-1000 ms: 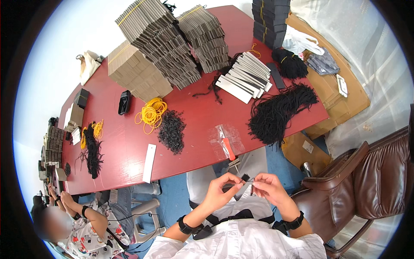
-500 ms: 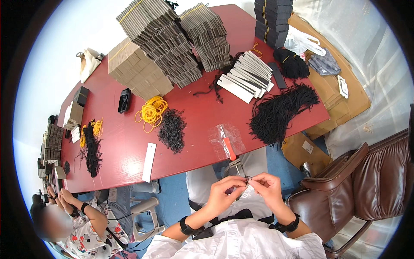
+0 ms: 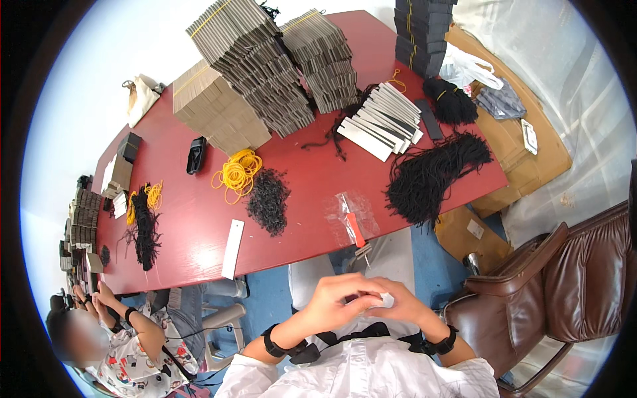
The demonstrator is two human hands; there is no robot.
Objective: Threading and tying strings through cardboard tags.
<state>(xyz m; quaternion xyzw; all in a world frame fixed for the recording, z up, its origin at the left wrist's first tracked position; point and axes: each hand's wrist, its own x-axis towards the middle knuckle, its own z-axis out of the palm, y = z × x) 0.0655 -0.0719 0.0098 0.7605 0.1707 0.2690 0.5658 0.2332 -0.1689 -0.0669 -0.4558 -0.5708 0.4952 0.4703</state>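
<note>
Two bare hands are meeting at lower centre of the frame, below the near edge of a red counter [image 3: 312,232]. The left hand [image 3: 338,302] is curling and pinching a white piece [image 3: 385,300] by its thumb tip; the right hand [image 3: 410,306] is bending in against it, its fingers partly hidden, so its grip cannot be told. The piece is sitting between the two. Just above the hands, a red tool [image 3: 355,229] is lying on clear plastic. Left of it, a white strip [image 3: 232,249] is resting near a dark pile [image 3: 268,204] and yellow bands [image 3: 237,174]. Black cords [image 3: 434,179] are spreading at right of centre, while grey stacks [image 3: 265,83] are towering at the top. A co-worker [image 3: 142,341] is sitting at lower left; a brown chair [image 3: 531,298] is standing at lower right.
</note>
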